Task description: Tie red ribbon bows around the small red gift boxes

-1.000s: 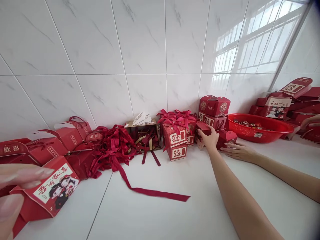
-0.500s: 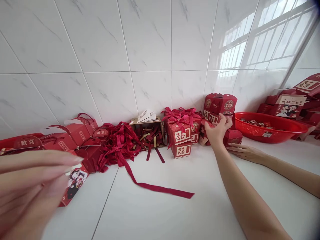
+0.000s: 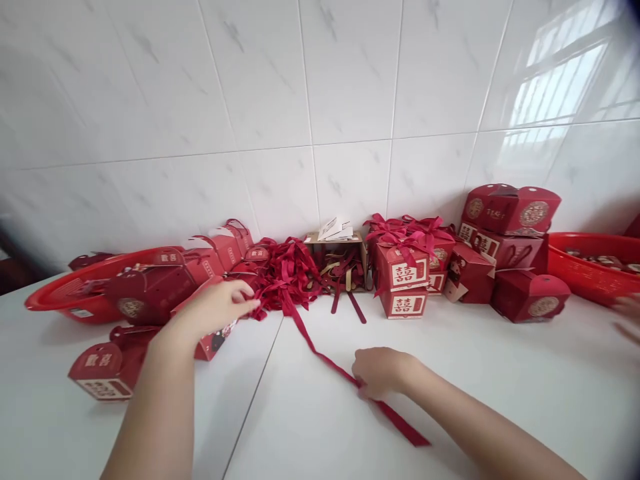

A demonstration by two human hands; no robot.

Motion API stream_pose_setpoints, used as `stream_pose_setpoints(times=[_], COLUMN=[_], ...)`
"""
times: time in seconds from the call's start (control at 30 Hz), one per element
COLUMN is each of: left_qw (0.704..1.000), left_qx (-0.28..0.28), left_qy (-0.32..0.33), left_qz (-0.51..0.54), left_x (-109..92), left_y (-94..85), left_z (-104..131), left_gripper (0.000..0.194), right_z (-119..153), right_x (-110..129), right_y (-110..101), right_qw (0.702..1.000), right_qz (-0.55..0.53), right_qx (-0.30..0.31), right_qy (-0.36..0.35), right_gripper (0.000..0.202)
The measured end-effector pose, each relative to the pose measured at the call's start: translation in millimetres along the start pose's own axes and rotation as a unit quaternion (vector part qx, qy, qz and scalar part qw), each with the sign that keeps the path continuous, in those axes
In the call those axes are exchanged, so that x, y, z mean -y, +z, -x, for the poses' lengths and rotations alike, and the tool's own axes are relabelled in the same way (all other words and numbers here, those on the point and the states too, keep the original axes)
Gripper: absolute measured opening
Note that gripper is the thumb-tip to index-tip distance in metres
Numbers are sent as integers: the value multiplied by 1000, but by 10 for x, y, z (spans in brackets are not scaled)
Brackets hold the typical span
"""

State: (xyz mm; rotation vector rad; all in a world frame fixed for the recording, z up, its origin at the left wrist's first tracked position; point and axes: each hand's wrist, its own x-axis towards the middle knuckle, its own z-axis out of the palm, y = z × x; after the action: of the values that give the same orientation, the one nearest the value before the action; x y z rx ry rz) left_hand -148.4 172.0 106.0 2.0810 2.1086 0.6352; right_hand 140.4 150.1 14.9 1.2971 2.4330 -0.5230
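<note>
My right hand (image 3: 383, 372) is closed over a long red ribbon (image 3: 320, 353) on the white counter, with the ribbon's cut tail showing past the wrist side. That ribbon runs back to a heap of red ribbons (image 3: 287, 270) near the wall. At the heap's left edge is my left hand (image 3: 217, 308), palm down, fingers stretched and a little apart, with nothing visible in them. Below that hand a red gift box (image 3: 213, 343) with a printed couple is partly covered by my forearm.
Red boxes with bows (image 3: 405, 267) stand right of an open carton (image 3: 361, 257) of strips. More boxes (image 3: 530, 293) are stacked farther right. Red baskets (image 3: 65, 308) flank both ends. A co-worker's blurred hand (image 3: 629, 315) shows at the right edge.
My right hand has left the boxes and taken hold of the ribbon. My left hand has moved forward to the ribbon heap. The view has turned left, and the co-worker's hand has drawn away from the boxes.
</note>
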Motion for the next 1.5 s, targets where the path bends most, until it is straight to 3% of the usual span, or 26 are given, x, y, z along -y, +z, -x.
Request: stream_pose_setpoints(times=[0.07,0.13,0.17,0.2,0.27,0.33,0.4,0.5,0.6,0.7,0.8,1.0,1.1,1.23,1.37,1.5], left_qw=[985,950,947,948,957,955,947,940,933,906,883,852,848,855,855,851], left_qx=[-164,-306,-319,-318,-258,-243,-267,-298,-291,-210,-131,-78,-53,-38,-16,-4], left_qy=[42,59,26,-32,-134,-173,-175,-156,-69,22,27,-13,-6,25,49,69], left_qz=[15,7,1,-3,2,12,24,56,199,367,449,518,528,517,515,521], left_x=[252,497,603,691,805,838,800,632,365,90,-52,126,217,247,250,238], left_y=[-174,-235,-218,-176,-38,126,277,455,599,750,940,1428,1585,1625,1599,1570], left_z=[97,157,167,167,152,148,175,262,353,421,466,482,458,441,448,453], left_gripper=[31,31,35,42,54,56,55,56,65,80,88,57,54,50,47,42], right_z=[20,110,167,227,328,380,377,301,199,56,-203,-925,-1219,-1579,-1893,-2011], right_x=[-17,-36,-48,-61,-97,-139,-179,-237,-300,-373,-453,-541,-491,-396,-366,-353], right_y=[20,-12,-42,-77,-143,-185,-192,-160,-111,-55,2,59,9,-198,-435,-556], right_qw=[1000,999,998,996,989,987,992,994,991,983,966,903,882,872,866,856], right_qz=[1,-5,-14,-29,-58,-76,-74,-80,-98,-121,-152,-214,-225,-229,-240,-268], right_qx=[1,-19,-39,-65,-118,-132,-99,-68,-92,-133,-205,-358,-402,-424,-408,-382], right_qy=[-21,-33,-39,-48,-61,-54,-26,9,21,29,45,101,102,89,162,221], right_gripper=[3,2,4,6,9,10,8,22,36,33,28,24,26,26,29,32])
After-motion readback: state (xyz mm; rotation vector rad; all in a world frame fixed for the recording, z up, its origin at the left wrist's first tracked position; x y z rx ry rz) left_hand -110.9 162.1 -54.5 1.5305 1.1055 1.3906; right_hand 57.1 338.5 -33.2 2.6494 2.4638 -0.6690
